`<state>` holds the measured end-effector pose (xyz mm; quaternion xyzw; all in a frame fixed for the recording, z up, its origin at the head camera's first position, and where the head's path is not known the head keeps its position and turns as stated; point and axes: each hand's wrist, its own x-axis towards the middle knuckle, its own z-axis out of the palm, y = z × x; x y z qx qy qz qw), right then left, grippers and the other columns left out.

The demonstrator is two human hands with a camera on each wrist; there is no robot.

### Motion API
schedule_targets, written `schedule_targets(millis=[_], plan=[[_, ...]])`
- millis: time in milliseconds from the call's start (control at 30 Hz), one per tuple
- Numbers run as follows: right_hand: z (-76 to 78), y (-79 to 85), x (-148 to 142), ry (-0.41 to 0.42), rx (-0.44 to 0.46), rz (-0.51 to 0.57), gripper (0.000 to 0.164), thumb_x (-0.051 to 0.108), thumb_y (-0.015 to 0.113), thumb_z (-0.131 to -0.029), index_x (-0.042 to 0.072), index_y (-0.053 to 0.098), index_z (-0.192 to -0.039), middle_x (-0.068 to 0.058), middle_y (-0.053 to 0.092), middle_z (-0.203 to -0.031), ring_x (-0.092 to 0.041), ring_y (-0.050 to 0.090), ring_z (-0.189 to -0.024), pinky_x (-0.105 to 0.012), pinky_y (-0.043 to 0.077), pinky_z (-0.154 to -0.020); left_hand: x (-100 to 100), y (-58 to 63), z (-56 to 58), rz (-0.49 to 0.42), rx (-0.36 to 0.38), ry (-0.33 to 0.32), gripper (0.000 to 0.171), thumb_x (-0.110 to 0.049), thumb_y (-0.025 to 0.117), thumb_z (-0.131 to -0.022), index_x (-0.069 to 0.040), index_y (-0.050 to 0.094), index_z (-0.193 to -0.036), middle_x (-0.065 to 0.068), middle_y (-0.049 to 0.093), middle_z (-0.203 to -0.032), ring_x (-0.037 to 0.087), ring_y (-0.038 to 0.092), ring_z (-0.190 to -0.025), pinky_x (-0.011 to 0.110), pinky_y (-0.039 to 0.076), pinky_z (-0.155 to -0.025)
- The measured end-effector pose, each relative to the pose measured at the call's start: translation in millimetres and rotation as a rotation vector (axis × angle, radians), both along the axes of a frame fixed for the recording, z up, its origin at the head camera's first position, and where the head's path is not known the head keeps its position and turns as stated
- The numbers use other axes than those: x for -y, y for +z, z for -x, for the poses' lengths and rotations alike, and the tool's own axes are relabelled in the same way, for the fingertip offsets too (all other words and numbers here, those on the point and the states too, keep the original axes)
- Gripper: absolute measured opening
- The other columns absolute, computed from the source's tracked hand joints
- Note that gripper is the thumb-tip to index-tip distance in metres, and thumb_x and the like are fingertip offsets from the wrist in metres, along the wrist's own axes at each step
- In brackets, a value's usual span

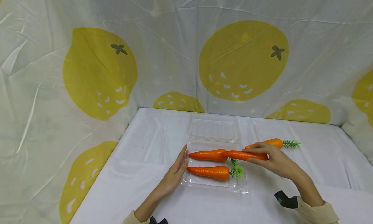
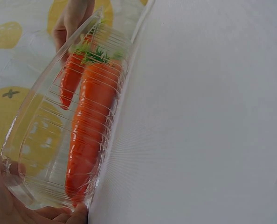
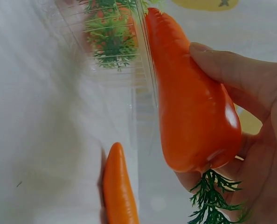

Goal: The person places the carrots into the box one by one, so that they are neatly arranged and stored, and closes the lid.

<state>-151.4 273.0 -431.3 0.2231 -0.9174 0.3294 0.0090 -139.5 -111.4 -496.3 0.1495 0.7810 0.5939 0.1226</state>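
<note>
Carrot (image 1: 243, 155), pinched between the right hand's (image 1: 276, 161) thumb and fingers, sits right of lower centre, long axis nearly horizontal, tip pointing left, over the clear container's (image 1: 209, 184) right side. Two more carrots (image 1: 208, 173) inside point left; the left hand (image 1: 175, 173) touches the left wall.

Pale, creased curtains (image 1: 169, 59) printed with big yellow lemons (image 1: 244, 63) hang behind and beside a table spread with white cloth (image 1: 323, 152).
</note>
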Motion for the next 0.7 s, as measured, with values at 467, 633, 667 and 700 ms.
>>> schedule_targets(millis=[467, 633, 667, 700], plan=[[-2.3, 1.6, 6.3, 0.008, -0.023, -0.013, 0.033, 0.032, 0.078, -0.093, 0.027, 0.077, -0.125, 0.005, 0.072, -0.119, -0.006, 0.061, -0.101, -0.023, 0.055, -0.08, -0.4, -1.3, 1.7, -0.009, -0.012, -0.006, 0.061, -0.022, 0.038, -0.114, -0.029, 0.01, -0.168, 0.009, 0.021, -0.173, 0.023, 0.019, -0.161, 0.047, 0.019, -0.129], [-2.0, 1.5, 7.9, 0.017, -0.023, -0.011, 0.033, 0.032, 0.078, -0.093, 0.026, 0.077, -0.126, 0.002, 0.072, -0.119, -0.006, 0.061, -0.1, -0.023, 0.054, -0.079, -0.3, -1.0, 1.8, -0.008, -0.014, -0.004, 0.061, -0.021, 0.038, -0.114, -0.027, 0.01, -0.168, 0.01, 0.021, -0.173, 0.023, 0.019, -0.161, 0.048, 0.019, -0.129], [-2.0, 1.6, 8.4, 0.021, -0.023, -0.01, 0.033, 0.032, 0.078, -0.093, 0.026, 0.077, -0.126, 0.002, 0.072, -0.119, -0.007, 0.06, -0.1, -0.023, 0.054, -0.079, -0.3, -1.1, 1.9, -0.008, -0.016, -0.004, 0.061, -0.021, 0.038, -0.114, -0.027, 0.01, -0.168, 0.01, 0.021, -0.173, 0.024, 0.019, -0.161, 0.048, 0.019, -0.129], [-2.0, 1.8, 8.8, 0.024, -0.025, -0.007, 0.033, 0.031, 0.078, -0.093, 0.025, 0.077, -0.126, 0.001, 0.072, -0.119, -0.007, 0.06, -0.1, -0.023, 0.054, -0.079, -0.3, -1.2, 2.0, -0.009, -0.016, -0.004, 0.061, -0.021, 0.038, -0.114, -0.027, 0.01, -0.168, 0.01, 0.021, -0.173, 0.024, 0.018, -0.161, 0.048, 0.019, -0.129]])
